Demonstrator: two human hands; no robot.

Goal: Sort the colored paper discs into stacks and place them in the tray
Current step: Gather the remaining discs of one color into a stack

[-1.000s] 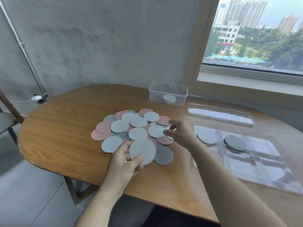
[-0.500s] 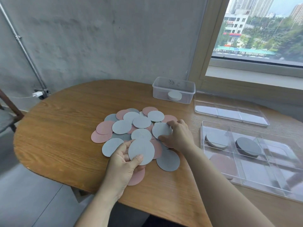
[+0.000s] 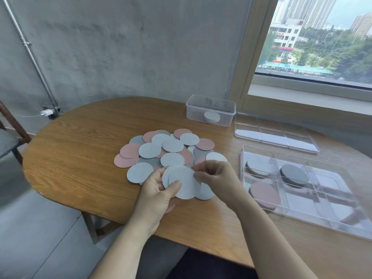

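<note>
Grey discs (image 3: pixel 182 182) held in left grip (image 3: pixel 159 190); right grip (image 3: pixel 213 178) pinches their edge. Scrawl (image 3: pixel 207 101) on clear box (image 3: pixel 210 112), upper centre, unreadable. Grips hide pile (image 3: pixel 171 146) near edge.

Round paper discs (image 3: pixel 172 145) in pale blue-grey, dusty pink and darker grey lie on a brown wood-grain surface (image 3: pixel 80 148); the clear plastic tray (image 3: pixel 332 185) shows a pink stack (image 3: pixel 263 193) and a dark grey stack (image 3: pixel 295 174).

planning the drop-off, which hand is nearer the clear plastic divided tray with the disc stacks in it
Right. The right hand is just left of the clear plastic divided tray, pinching the pale grey paper discs; the left hand holds them from farther left.
</note>
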